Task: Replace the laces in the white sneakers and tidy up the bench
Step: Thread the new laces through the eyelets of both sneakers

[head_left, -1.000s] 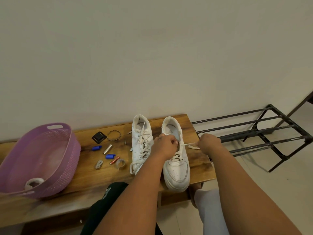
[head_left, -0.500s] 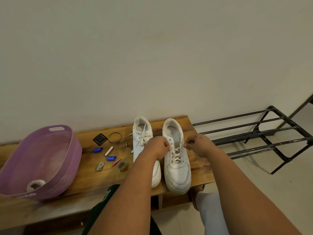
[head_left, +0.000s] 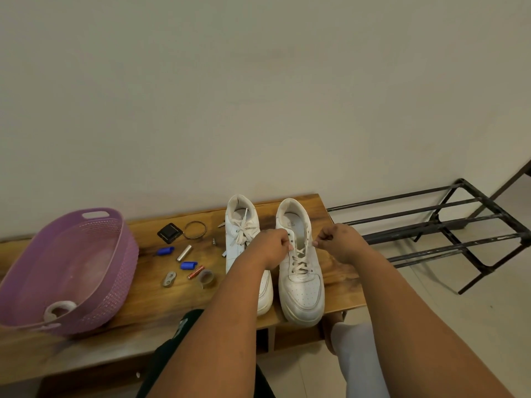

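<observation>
Both hands, left (head_left: 271, 248) and right (head_left: 336, 244), pinch soft, limp lace ends above the sneaker (head_left: 300, 271) at the counter's (head_left: 339, 280) right end; grip near stiff tips

Lighting's pretty soft and even, kinda dim indoor light with a warm greenish-grey cast on the wall (head_left: 258, 96). No harsh glare, just a dull sheen on the desk (head_left: 339, 271) near the sneakers. Shadows are faint; the metal rack (head_left: 448, 225) throws a soft one on the floor. Wide-angle lens bends the edges noticeably. The forearms up close look smeary, and small details are mushy.
</observation>
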